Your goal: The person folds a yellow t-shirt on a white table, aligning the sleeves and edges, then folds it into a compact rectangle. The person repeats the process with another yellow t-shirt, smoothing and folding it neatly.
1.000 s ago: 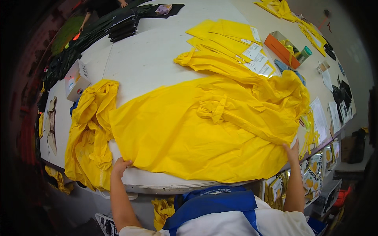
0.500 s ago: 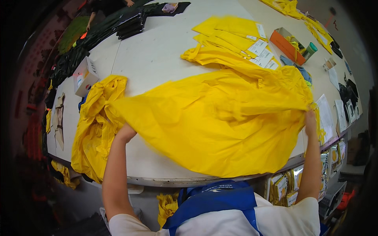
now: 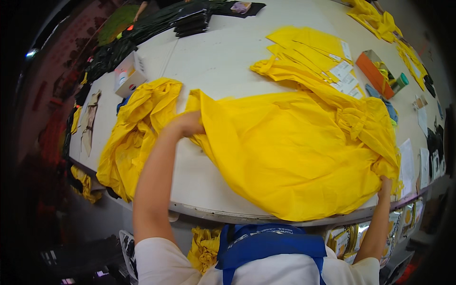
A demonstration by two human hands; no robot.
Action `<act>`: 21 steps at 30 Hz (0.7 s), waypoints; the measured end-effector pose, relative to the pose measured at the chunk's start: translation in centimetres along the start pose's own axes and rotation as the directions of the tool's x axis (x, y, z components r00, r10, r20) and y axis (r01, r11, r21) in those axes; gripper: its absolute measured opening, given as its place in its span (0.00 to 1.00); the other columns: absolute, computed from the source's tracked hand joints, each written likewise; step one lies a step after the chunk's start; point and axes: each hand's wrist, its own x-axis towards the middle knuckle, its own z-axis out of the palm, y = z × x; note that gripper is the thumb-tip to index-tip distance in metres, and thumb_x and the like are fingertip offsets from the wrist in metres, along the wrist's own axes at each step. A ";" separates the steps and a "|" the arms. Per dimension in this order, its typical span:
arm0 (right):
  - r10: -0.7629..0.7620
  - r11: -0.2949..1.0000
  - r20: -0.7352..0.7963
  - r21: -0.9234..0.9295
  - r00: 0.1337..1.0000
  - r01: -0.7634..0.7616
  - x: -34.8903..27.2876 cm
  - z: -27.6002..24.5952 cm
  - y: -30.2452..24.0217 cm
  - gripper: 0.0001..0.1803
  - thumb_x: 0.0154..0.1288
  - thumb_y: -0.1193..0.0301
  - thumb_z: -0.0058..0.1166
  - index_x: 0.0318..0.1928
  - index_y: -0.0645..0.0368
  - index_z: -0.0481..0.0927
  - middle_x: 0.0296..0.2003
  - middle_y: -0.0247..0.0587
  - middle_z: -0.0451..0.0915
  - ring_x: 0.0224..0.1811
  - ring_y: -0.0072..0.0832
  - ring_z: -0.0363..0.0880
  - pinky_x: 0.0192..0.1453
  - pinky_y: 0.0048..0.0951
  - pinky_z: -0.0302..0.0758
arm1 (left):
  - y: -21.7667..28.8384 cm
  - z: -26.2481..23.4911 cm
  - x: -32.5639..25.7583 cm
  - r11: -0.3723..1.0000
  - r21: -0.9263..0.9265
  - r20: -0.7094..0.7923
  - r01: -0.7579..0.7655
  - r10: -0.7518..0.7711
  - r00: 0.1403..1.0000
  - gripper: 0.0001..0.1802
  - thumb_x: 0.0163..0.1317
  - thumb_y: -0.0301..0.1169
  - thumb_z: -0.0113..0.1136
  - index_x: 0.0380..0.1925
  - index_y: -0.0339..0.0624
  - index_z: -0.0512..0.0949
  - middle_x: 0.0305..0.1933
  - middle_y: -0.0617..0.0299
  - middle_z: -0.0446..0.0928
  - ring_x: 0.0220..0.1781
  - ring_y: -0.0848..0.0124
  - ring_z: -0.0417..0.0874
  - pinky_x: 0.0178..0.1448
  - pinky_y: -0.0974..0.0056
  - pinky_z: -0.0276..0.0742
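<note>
A large yellow garment (image 3: 285,147) of thin, crinkled fabric lies spread across the worktable in front of me. My left hand (image 3: 191,124) grips its left edge, which stands up in a fold and covers part of the fingers. At the lower right, my right hand (image 3: 385,185) is closed on the gathered corner of the same garment; its fingertips are hidden in the cloth. A second crumpled yellow garment (image 3: 137,137) lies left of my left forearm, hanging over the table's near edge.
Flat-folded yellow packs with white labels (image 3: 308,47) lie beyond the garment. An orange box (image 3: 373,71) and a green-topped cylinder (image 3: 400,81) stand at the right. A white box (image 3: 129,73) stands at the left, with stacked black items (image 3: 191,20) farther back.
My left hand has moved away from me with the garment's left edge, now bunched up and folded. My right hand has come nearer to me. The view has shifted, so the table sits farther right.
</note>
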 end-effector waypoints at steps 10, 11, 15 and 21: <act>-0.049 0.914 0.090 0.405 0.995 0.008 -2.9 3.2 -15.7 0.22 0.71 0.62 0.37 0.57 0.62 0.70 0.50 0.46 0.77 0.51 0.36 0.78 0.54 0.34 0.77 | -5.7 -7.3 -14.3 0.461 -0.830 -0.409 -0.314 -0.120 0.904 0.34 0.58 0.39 0.61 0.64 0.46 0.62 0.58 0.59 0.72 0.59 0.62 0.74 0.54 0.55 0.76; -0.033 0.944 0.078 0.331 0.996 0.005 -3.1 4.0 -15.4 0.20 0.71 0.63 0.37 0.56 0.61 0.71 0.48 0.45 0.78 0.48 0.34 0.80 0.51 0.31 0.79 | -5.7 -6.1 -14.6 0.574 -0.802 -0.338 -0.166 -0.207 0.918 0.31 0.57 0.35 0.62 0.61 0.44 0.65 0.54 0.60 0.75 0.54 0.64 0.77 0.53 0.58 0.77; -0.195 0.928 0.216 0.358 0.957 0.108 5.6 -5.3 -14.4 0.14 0.71 0.68 0.41 0.49 0.63 0.73 0.40 0.40 0.79 0.37 0.26 0.80 0.40 0.21 0.81 | -7.9 -6.9 -14.2 0.409 -0.847 -0.435 -0.338 -0.170 0.884 0.23 0.59 0.30 0.60 0.56 0.42 0.71 0.49 0.61 0.78 0.49 0.68 0.80 0.54 0.63 0.77; -0.208 0.816 0.083 0.564 0.975 0.126 8.5 -1.5 -16.8 0.10 0.71 0.73 0.43 0.46 0.66 0.74 0.38 0.41 0.79 0.35 0.24 0.80 0.40 0.19 0.82 | -7.8 -4.0 -14.6 0.795 -0.600 -0.427 -0.086 -0.227 0.875 0.30 0.55 0.29 0.66 0.58 0.37 0.68 0.54 0.63 0.75 0.56 0.71 0.74 0.60 0.64 0.69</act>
